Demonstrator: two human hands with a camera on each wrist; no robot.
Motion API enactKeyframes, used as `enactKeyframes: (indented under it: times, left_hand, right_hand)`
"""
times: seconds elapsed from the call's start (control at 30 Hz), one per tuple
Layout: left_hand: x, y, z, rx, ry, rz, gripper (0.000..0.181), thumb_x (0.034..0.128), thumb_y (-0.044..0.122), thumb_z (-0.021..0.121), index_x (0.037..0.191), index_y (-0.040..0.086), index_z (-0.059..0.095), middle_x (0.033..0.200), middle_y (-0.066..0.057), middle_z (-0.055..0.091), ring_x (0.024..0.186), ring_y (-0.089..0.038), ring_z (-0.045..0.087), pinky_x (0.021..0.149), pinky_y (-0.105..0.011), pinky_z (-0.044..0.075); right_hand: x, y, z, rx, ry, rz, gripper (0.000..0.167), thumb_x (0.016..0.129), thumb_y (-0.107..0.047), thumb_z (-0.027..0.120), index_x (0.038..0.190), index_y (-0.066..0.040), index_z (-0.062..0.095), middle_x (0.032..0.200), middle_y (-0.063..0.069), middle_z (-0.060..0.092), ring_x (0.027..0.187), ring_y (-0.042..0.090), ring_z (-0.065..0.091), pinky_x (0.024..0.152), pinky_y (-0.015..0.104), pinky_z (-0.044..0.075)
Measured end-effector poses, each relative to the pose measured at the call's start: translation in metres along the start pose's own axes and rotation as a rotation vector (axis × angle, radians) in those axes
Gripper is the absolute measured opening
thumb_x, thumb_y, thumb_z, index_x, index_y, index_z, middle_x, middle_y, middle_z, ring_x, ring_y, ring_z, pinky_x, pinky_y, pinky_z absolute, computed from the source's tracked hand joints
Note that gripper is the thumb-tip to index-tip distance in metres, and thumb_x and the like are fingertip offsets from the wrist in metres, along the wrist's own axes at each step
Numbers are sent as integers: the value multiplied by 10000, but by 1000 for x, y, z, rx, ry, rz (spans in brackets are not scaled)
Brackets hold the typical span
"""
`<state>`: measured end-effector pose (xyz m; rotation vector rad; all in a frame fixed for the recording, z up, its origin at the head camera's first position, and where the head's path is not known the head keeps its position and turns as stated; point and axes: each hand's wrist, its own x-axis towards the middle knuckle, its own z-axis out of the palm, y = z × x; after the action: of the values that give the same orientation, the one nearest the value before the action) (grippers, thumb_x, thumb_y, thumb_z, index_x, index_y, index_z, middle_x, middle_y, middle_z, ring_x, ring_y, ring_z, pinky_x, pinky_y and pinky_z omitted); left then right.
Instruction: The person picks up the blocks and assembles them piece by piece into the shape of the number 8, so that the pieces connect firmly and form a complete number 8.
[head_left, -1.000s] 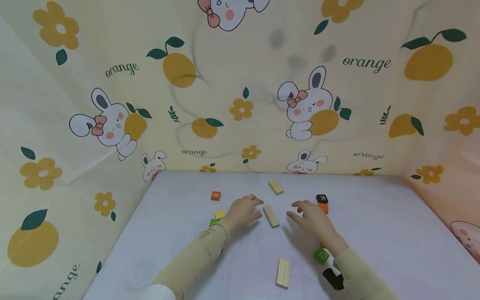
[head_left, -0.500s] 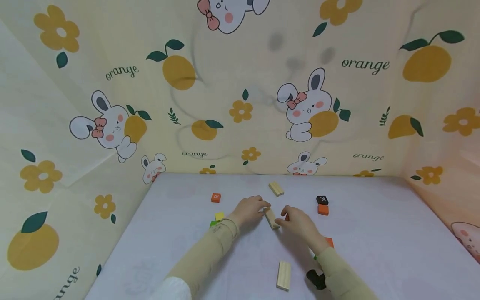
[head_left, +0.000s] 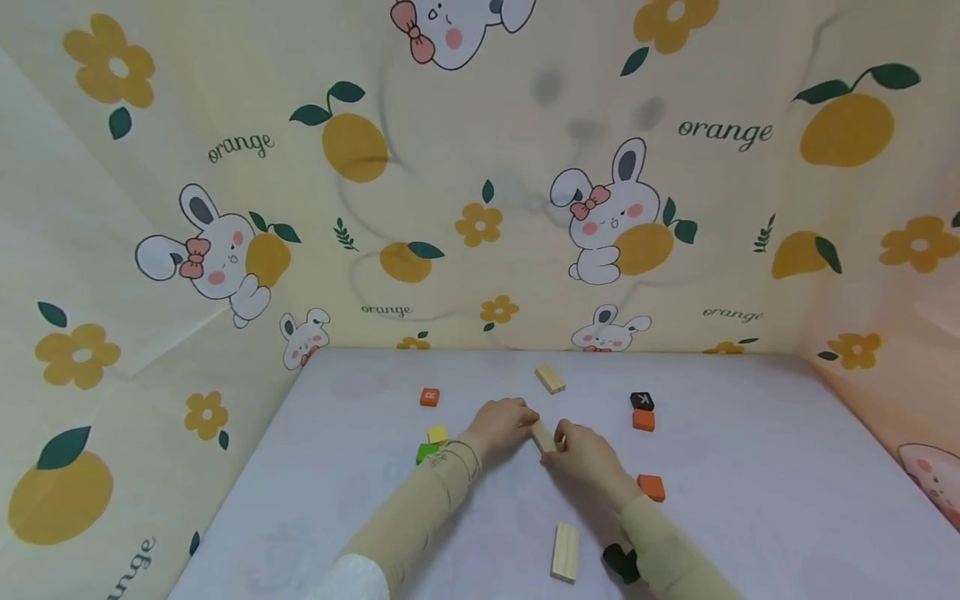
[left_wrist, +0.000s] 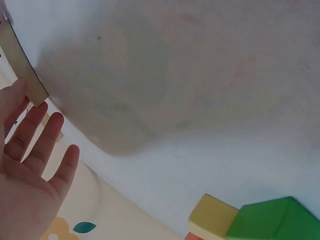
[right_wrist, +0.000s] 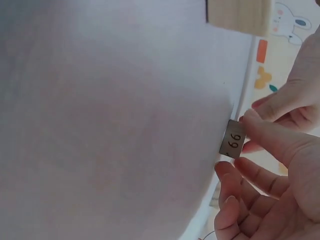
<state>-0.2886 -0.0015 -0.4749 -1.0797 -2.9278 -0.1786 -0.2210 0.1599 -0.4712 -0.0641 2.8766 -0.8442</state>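
A narrow wooden block (head_left: 543,438) lies slantwise on the table between the two hands. My left hand (head_left: 504,427) pinches its far end; in the left wrist view the thumb lies against the block (left_wrist: 24,65) while the other fingers of that hand (left_wrist: 37,175) are spread. At the near end, my right hand (head_left: 588,457) pinches the block between thumb and fingers. The right wrist view shows dark marks on the block's end face (right_wrist: 233,140), between the thumb and index finger of the right hand (right_wrist: 280,185).
Other wooden blocks lie behind (head_left: 550,379) and in front (head_left: 566,552). On the left are an orange R block (head_left: 429,397), a yellow block (head_left: 437,434) and a green block (head_left: 427,452). On the right are a black K block (head_left: 642,402) and orange blocks (head_left: 643,420).
Both hands have closed in on the middle wooden block and taken hold of its ends. The right forearm has moved left, now covering the green D block.
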Motion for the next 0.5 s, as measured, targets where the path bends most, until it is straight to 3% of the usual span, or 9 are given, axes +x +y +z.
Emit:
enactKeyframes:
  times: [0.2,0.5]
  left_hand:
    - [3,1,2,-17,9,-24,243,884,283,618,1111,222,679,985,53,665,780,-71,579,618,-219,431]
    - [4,4,4,13,7,-32,141,862,288,646,931,168,668,817,43,630,653,-64,466,562,-216,365]
  right_hand:
    - [1,1,-2,-38,37,-14,211,785,-201,732,852,-77,575,710,17,539,629,146,459,545,258,352]
    - [4,6,-8,-151,87,-51,130,753,-176,755,813,-95,673,715,0,594,624,129,484,550,268,395]
